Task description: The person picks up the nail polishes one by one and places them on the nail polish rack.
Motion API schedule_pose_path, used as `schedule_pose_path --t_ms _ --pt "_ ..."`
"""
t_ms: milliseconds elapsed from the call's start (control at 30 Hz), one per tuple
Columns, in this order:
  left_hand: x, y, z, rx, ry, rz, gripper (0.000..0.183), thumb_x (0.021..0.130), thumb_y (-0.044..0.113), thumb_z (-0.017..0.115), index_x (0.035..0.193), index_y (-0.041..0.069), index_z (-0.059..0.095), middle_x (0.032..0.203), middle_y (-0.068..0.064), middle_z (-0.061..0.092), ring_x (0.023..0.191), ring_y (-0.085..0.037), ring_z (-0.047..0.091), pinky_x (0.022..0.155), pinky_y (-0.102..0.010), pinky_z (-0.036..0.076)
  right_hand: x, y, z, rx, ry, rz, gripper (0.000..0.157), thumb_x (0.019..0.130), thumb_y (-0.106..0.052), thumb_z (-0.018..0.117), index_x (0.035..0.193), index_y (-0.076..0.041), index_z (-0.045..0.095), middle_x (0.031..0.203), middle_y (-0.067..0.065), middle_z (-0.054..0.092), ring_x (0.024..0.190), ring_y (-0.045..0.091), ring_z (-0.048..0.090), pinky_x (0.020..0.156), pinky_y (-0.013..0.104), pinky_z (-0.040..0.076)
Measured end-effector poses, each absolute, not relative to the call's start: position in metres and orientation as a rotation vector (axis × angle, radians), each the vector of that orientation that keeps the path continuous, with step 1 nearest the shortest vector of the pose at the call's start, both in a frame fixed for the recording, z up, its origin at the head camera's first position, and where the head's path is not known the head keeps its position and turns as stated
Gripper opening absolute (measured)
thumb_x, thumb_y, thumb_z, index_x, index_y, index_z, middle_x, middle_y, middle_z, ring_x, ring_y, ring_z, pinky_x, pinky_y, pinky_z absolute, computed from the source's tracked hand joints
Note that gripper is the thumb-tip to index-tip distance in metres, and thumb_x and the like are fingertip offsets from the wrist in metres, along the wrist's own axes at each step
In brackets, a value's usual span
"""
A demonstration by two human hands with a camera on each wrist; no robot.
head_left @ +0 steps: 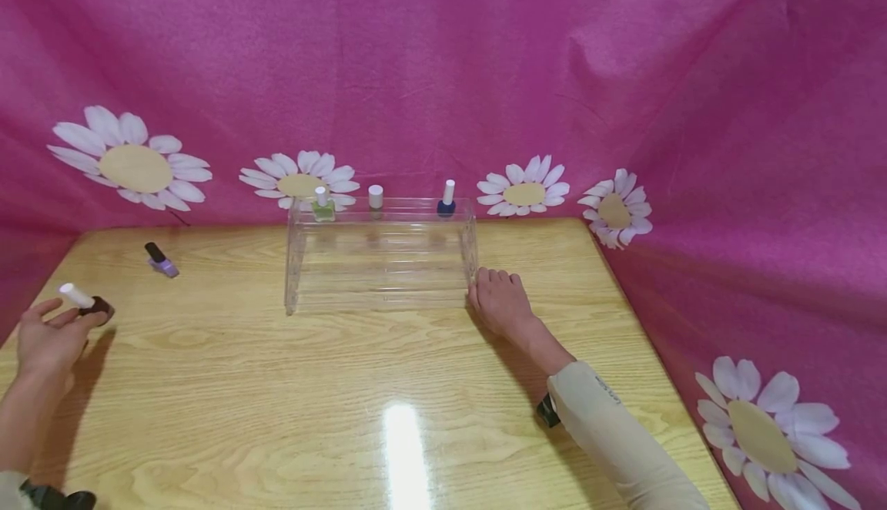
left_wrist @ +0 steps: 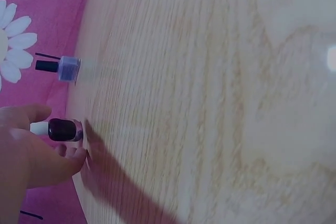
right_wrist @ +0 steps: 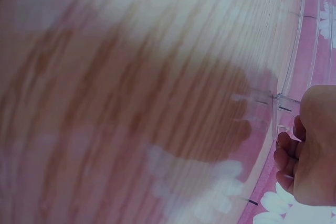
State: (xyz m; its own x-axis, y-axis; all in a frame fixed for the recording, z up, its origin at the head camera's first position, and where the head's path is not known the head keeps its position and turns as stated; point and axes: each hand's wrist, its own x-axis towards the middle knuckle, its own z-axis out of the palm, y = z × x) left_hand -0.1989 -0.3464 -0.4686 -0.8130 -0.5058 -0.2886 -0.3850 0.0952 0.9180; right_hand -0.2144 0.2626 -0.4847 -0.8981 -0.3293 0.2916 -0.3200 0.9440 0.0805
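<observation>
At the table's left side my left hand (head_left: 51,340) reaches round a dark nail polish bottle (head_left: 97,308) with a white cap. Its fingers are spread, and in the left wrist view the upright bottle (left_wrist: 63,129) stands between thumb and fingers with gaps visible. My right hand (head_left: 500,302) grips the front right corner of a clear stepped display rack (head_left: 381,302), fingers curled; the right wrist view shows those curled fingers (right_wrist: 283,158) by the rack's edge. On the rack's top tier stand a green nail polish (head_left: 323,208), a white-capped one (head_left: 376,198) and a dark blue one (head_left: 446,203).
A lilac nail polish bottle (head_left: 163,263) with a black cap stands behind the dark one, at the table's back left. Pink cloth (head_left: 443,71) with daisies hangs behind and along both sides of the wooden table (head_left: 277,402). A light reflection lies near the front.
</observation>
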Motion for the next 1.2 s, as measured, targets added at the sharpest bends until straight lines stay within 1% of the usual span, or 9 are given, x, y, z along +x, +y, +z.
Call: schedule_pose_path --t_ms 133,200,300,467,667,833,967,1067,1200 --pt "-0.198 -0.348 -0.47 0.781 -2.19 -1.952 0.068 0.091 0.008 0.069 0.149 0.022 0.037 0.076 0.033 0.055 0.065 0.014 0.051 0.053 -0.01 0.04 -0.215 0.262 -0.483 0.47 -2.836 -0.04 0.027 0.104 -0.022 0.047 0.085 -0.002 0.045 0.068 0.007 0.047 0.067 0.03 0.054 0.061 0.041 0.043" --pt "-0.198 -0.347 -0.47 0.712 -2.189 -1.976 0.05 0.091 0.005 0.068 0.131 0.028 0.049 0.07 0.03 0.058 0.063 0.012 0.053 0.05 -0.012 0.04 -0.214 0.261 -0.482 0.466 -2.853 -0.042 0.027 0.105 -0.022 0.046 0.086 -0.002 0.046 0.069 0.008 0.047 0.068 0.031 0.055 0.062 0.042 0.043" --pt "-0.198 -0.345 -0.47 0.675 -2.228 -1.954 0.039 0.091 0.005 0.067 0.105 0.034 0.045 0.07 0.029 0.059 0.063 0.008 0.053 0.05 -0.014 0.04 -0.215 0.26 -0.481 0.452 -2.881 -0.036 0.027 0.105 -0.022 0.044 0.086 -0.002 0.046 0.071 0.008 0.048 0.07 0.031 0.056 0.063 0.043 0.044" --pt "-0.2 -0.343 -0.469 0.712 -2.373 -1.785 0.036 0.094 0.011 0.065 0.105 0.036 0.042 0.072 0.032 0.051 0.066 0.007 0.048 0.053 -0.016 0.039 -0.215 0.259 -0.48 0.429 -2.919 -0.011 0.028 0.105 -0.023 0.043 0.087 -0.002 0.046 0.073 0.009 0.049 0.074 0.032 0.056 0.066 0.044 0.044" --pt "-0.203 -0.342 -0.473 0.567 -2.585 -1.513 0.015 0.096 0.007 0.059 0.109 0.002 0.055 0.073 0.032 0.044 0.071 0.011 0.041 0.057 -0.01 0.041 -0.215 0.259 -0.48 0.438 -2.897 0.003 0.028 0.105 -0.023 0.045 0.087 -0.001 0.047 0.072 0.009 0.05 0.073 0.033 0.056 0.066 0.044 0.044" --pt "-0.205 -0.339 -0.479 0.44 -2.644 -1.418 0.013 0.096 0.003 0.057 0.107 -0.004 0.056 0.075 0.033 0.044 0.073 0.011 0.04 0.058 -0.009 0.041 -0.215 0.26 -0.48 0.444 -2.897 -0.03 0.028 0.105 -0.024 0.046 0.087 -0.001 0.047 0.073 0.009 0.05 0.072 0.032 0.056 0.066 0.043 0.045" --pt "-0.205 -0.336 -0.479 0.385 -2.632 -1.454 0.039 0.097 0.003 0.056 0.128 -0.015 0.041 0.077 0.028 0.047 0.071 0.013 0.044 0.057 -0.011 0.045 -0.216 0.261 -0.481 0.439 -2.912 -0.047 0.029 0.105 -0.025 0.045 0.087 -0.002 0.046 0.072 0.008 0.049 0.072 0.031 0.056 0.065 0.043 0.044" --pt "-0.204 -0.331 -0.476 0.344 -2.588 -1.597 0.056 0.098 0.006 0.056 0.14 -0.014 0.023 0.077 0.027 0.05 0.069 0.013 0.051 0.055 -0.014 0.048 -0.216 0.261 -0.481 0.441 -2.911 -0.046 0.029 0.105 -0.024 0.044 0.087 -0.002 0.047 0.072 0.008 0.049 0.072 0.031 0.056 0.065 0.043 0.044" --pt "-0.202 -0.322 -0.47 0.196 -2.535 -1.72 0.04 0.099 0.006 0.058 0.133 0.015 0.041 0.081 0.03 0.055 0.07 0.011 0.057 0.052 -0.017 0.049 -0.216 0.261 -0.481 0.439 -2.915 -0.034 0.029 0.105 -0.024 0.045 0.087 -0.002 0.046 0.072 0.007 0.049 0.071 0.031 0.056 0.065 0.042 0.044"
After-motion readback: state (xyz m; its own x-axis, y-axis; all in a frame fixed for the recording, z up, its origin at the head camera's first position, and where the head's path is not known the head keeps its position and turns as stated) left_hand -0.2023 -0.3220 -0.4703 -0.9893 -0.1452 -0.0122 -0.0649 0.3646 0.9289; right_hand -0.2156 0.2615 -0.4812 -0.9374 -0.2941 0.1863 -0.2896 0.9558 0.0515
